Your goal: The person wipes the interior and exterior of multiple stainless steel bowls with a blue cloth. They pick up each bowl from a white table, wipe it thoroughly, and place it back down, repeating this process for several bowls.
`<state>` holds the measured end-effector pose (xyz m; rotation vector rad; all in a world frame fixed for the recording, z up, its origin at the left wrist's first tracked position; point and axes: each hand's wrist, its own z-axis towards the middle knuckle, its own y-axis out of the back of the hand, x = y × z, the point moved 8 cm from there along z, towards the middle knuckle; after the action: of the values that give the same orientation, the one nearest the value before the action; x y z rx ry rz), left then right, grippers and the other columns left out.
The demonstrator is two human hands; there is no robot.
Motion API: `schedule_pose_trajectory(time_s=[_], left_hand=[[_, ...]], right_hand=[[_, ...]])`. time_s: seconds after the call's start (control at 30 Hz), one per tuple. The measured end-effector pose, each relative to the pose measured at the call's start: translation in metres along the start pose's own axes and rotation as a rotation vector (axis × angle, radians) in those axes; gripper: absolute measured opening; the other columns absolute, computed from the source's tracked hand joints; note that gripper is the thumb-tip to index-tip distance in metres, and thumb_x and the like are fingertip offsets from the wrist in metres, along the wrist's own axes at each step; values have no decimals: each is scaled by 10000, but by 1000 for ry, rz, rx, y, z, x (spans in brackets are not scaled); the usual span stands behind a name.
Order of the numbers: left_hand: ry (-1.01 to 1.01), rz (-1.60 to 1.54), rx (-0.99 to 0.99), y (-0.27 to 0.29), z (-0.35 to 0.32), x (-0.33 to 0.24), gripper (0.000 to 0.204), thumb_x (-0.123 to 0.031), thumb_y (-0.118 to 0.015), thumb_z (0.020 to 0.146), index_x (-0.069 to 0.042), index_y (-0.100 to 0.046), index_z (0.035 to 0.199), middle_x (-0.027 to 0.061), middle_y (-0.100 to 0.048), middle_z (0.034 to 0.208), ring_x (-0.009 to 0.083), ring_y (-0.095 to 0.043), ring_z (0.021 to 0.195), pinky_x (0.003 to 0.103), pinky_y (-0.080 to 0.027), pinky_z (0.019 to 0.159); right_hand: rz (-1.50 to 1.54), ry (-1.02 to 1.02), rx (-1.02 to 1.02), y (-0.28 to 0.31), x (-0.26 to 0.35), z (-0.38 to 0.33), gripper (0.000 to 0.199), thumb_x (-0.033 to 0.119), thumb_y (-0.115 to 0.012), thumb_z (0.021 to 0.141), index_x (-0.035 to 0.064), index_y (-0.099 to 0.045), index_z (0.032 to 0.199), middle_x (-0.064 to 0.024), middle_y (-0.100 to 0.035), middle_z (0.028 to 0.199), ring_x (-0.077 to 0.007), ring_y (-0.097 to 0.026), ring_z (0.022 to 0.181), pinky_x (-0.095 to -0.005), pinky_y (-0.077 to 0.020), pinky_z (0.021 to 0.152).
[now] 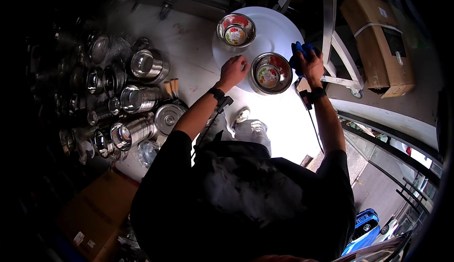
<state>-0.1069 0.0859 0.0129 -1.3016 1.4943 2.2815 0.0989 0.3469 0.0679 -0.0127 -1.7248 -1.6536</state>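
Note:
My left hand (233, 73) has its fingers curled in, just left of a steel bowl (270, 72) with a floral print inside; nothing shows in it. In my right hand (312, 68), on the bowl's other side, is a bunched dark blue cloth (299, 56). A second steel bowl (236, 29), its wall reflecting red and its bottom printed with flowers, sits farther back. Both bowls rest on a round white tabletop (283, 25). The near bowl stands at its front edge. Black straps with small devices circle both my wrists.
Several stacks of steel pots (137, 98) and a round steel lid (168, 119) crowd the floor at left. Cardboard boxes stand at near left (97, 210) and far right (378, 44). A metal frame on casters (344, 58) rises beside my right hand. Outside, a blue car (364, 229) shows.

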Motion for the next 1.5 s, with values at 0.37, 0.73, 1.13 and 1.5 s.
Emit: schedule_pose_trajectory(time_s=[0.37, 0.73, 1.13, 1.5], left_hand=[[527, -43, -83, 38, 97, 175, 383, -372, -688, 893, -59, -636, 1107, 145, -729, 1019, 341, -704, 955, 436, -550, 870], [300, 363, 0, 36, 123, 149, 347, -326, -679, 894, -30, -633, 1070, 173, -691, 1046, 373, -714, 895, 474, -593, 766], [280, 80, -105, 62, 135, 135, 274, -272, -649, 903, -73, -655, 1091, 146, -720, 881, 359, -719, 839, 493, -571, 757], [112, -985, -127, 105, 137, 80, 459, -261, -691, 946, -50, -534, 1323, 93, -602, 1291, 217, -610, 1113, 348, -504, 951]], right_hand=[[-431, 342, 310, -143, 123, 75, 215, 305, -666, 905, 288, -776, 1089, -65, -515, 1378, -390, -567, 1187, -494, -560, 913], [-419, 239, 461, -195, 142, 81, 447, 521, -617, 905, 131, -775, 1053, -100, -570, 1289, -388, -606, 1117, -468, -550, 902], [-512, 237, 383, -158, 168, 84, 388, 486, -552, 961, 196, -780, 1080, -113, -540, 1330, -396, -583, 1152, -480, -546, 907], [-74, 177, 7, -14, 209, 47, 350, 476, -668, 891, 183, -793, 1036, -126, -610, 1316, -359, -673, 1041, -438, -549, 897]])
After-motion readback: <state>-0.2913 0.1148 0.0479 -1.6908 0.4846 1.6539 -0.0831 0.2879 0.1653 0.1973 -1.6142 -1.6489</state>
